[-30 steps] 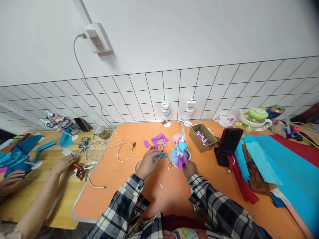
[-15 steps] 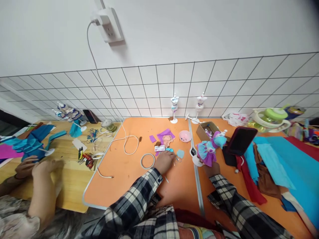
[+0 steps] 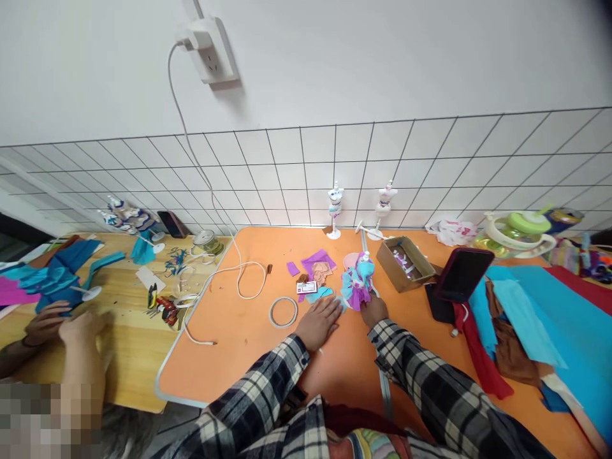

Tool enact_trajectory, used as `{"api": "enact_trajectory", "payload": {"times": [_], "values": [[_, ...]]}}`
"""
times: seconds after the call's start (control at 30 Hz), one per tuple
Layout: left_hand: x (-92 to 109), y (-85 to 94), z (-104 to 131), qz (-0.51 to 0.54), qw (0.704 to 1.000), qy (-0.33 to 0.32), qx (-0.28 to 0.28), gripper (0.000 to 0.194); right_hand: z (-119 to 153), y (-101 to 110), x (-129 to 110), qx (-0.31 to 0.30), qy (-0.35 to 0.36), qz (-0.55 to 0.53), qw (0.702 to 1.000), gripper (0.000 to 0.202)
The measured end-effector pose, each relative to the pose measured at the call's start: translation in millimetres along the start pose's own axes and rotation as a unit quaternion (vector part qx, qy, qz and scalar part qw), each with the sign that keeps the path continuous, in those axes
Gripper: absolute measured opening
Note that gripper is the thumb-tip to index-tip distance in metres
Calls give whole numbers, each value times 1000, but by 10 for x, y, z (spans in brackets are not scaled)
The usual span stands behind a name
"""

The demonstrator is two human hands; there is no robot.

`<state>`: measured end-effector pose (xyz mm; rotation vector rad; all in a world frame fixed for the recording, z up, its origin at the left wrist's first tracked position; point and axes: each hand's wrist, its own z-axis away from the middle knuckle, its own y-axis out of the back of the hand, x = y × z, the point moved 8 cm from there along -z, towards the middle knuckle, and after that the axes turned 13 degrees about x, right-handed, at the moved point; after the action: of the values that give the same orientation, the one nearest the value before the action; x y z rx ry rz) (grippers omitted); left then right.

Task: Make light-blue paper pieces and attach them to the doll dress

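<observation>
Now my right hand (image 3: 373, 310) grips the doll (image 3: 357, 288) upright to steady it; beside the doll my left hand (image 3: 321, 320) lies flat, grip open, on the table (image 3: 239, 344)

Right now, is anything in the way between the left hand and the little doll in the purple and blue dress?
Nothing tall blocks it. The left hand lies flat on the orange table. Only a small blue paper scrap lies nearby, flat. The right hand already holds the doll from below.

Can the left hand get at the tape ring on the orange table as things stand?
Probably yes. The left hand lies flat and empty just right of the tape ring, with only bare orange table between them; nothing blocks it.
</observation>
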<state>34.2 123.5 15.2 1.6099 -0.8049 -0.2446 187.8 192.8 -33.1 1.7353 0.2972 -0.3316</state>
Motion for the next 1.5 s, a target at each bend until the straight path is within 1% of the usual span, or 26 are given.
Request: {"api": "enact_trajectory", "payload": {"times": [0.07, 0.1, 0.13, 0.17, 0.27, 0.33, 0.4, 0.47, 0.5, 0.53, 0.6, 0.63, 0.7, 0.8, 0.93, 1.0, 1.07, 1.1, 1.13, 1.2, 1.27, 1.3, 1.33, 1.4, 1.43, 1.5], "values": [[-43, 148, 130, 4, 999, 46, 19, 46, 10, -1, -5, -1, -2, -2, 1000, 24], [-104, 240, 214, 5, 996, 84, 30, 44, 12, 8, 2, -2, -1, -4, 1000, 24], [-206, 342, 319, 0, 989, 138, 44, 40, 15, 24, 16, -2, 3, -7, 1000, 23], [-300, 442, 432, -12, 983, 176, 54, 37, 21, 48, 35, -3, 7, -11, 1000, 23], [-597, 679, 772, -46, 964, 255, 63, 33, 105, 168, 104, 1, 19, -18, 1000, 29], [-788, 750, 948, -62, 952, 296, 56, 37, 249, 250, 72, 4, 40, -22, 999, 36], [-913, 742, 1042, -63, 945, 320, 42, 34, 461, 272, -130, -13, 98, -39, 994, 36], [-963, 696, 1060, -47, 941, 332, 34, 29, 702, 216, -494, -53, 189, -70, 978, 33], [-965, 672, 1051, -34, 940, 337, 33, 26, 798, 183, -676, -64, 224, -81, 969, 36], [-957, 652, 1037, -19, 939, 342, 34, 21, 862, 152, -836, -67, 247, -86, 963, 42], [-922, 626, 1010, 20, 934, 353, 38, 10, 891, 101, -1040, -56, 252, -76, 963, 48], [-899, 623, 1003, 43, 931, 359, 41, 6, 890, 81, -1097, -54, 253, -70, 963, 48], [-845, 637, 1002, 101, 924, 366, 51, 9, 905, 64, -1126, -57, 262, -62, 961, 45], [-731, 700, 1016, 204, 904, 368, 73, 18, 1045, 100, -1004, -78, 295, -63, 950, 37], [-491, 853, 988, 321, 867, 367, 101, 33, 1327, 198, -654, -99, 316, -61, 942, 30], [-315, 948, 914, 391, 839, 364, 102, 36, 1428, 240, -489, -101, 314, -62, 942, 31], [-103, 1041, 802, 527, 764, 359, 95, 36, 1467, 283, -379, -98, 304, -73, 945, 31], [-3, 1103, 737, 564, 743, 350, 87, 35, 1462, 316, -354, -95, 298, -85, 946, 31], [83, 1171, 674, 585, 732, 341, 80, 34, 1440, 366, -349, -88, 290, -102, 947, 31], [216, 1311, 554, 592, 738, 316, 70, 26, 1337, 557, -380, -55, 256, -148, 954, 32], [288, 1425, 454, 577, 756, 301, 72, 16, 1180, 888, -425, 6, 188, -203, 961, 31], [316, 1464, 407, 567, 765, 296, 71, 12, 1105, 1097, -453, 39, 151, -233, 960, 30], [343, 1493, 358, 559, 773, 292, 69, 9, 1049, 1305, -512, 57, 130, -268, 953, 31], [408, 1531, 249, 548, 786, 279, 65, 7, 984, 1690, -712, 44, 135, -344, 928, 40], [443, 1542, 190, 546, 790, 272, 65, 8, 974, 1844, -826, 18, 150, -375, 915, 42], [493, 1555, 75, 554, 784, 268, 80, 11, 978, 2056, -1005, -35, 172, -409, 895, 37]]}}
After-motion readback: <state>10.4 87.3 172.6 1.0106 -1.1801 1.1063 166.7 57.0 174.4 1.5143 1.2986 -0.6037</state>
